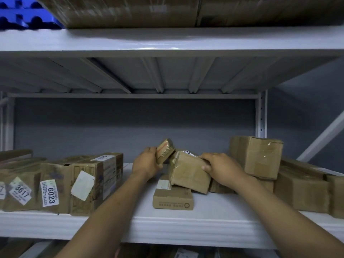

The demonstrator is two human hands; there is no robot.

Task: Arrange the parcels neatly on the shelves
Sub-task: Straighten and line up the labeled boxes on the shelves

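From my remote seat I see my left hand (147,164) curled round a small brown tape-wrapped parcel (164,150), holding it tilted above the middle of the white metal shelf (186,226); my right hand (221,167) grips a mid-sized brown cardboard box (188,174), fingers over its top edge and thumb on its front face. That box sits tipped, its lower edge resting on the back part of a flat brown cardboard carton with a printed strip (173,199), which lies on the shelf board; the small parcel is just beside the tipped box's upper left corner, and I cannot tell whether they touch. To the left stands a row of worn brown parcels with white numbered labels (55,187), side by side at the shelf front; to the right a squarish brown taped box (256,157) sits on top of lower brown cartons (301,190). On the shelf above rest large brown cartons (130,12), beside a blue plastic pallet (18,13).
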